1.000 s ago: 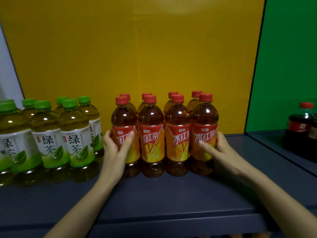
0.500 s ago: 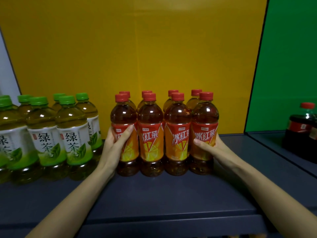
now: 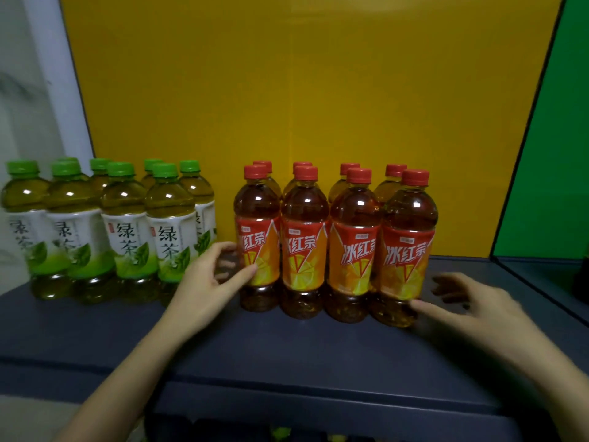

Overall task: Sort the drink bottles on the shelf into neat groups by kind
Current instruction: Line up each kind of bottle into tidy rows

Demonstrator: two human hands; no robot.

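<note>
- The shelf (image 3: 287,352) is dark blue-grey, and its front lip runs across the view nearest you. Both your forearms cross that lip.
- Your right hand (image 3: 478,311) is blurred and sits low, beside the right end of the red teas. The fingers are spread and loosely bent, and they hold nothing. The thumb reaches the lower body of the rightmost red tea (image 3: 408,224), though the blur hides whether it touches. The other fingers are off to the right, apart from the bottle.
- Your left hand (image 3: 207,279) sits in the gap between the two groups, with its fingers loosely curled around nothing. The thumb tip meets the label of the leftmost red tea (image 3: 256,218). The curled fingers hang just to the left of that bottle, close to the nearest green tea.
- The red teas (image 3: 304,237) stand upright between your hands, packed close in two rows of four. They have red caps, and their orange labels face you.
- The green teas (image 3: 127,218) stand upright to the left of your left hand. Four are in front and more stand behind, all with green caps.
- A narrow gap of bare shelf separates the two kinds.
- Behind the bottles is a yellow panel (image 3: 302,90). A green panel (image 3: 557,154) is on the right and a white wall (image 3: 32,90) is on the left.
</note>
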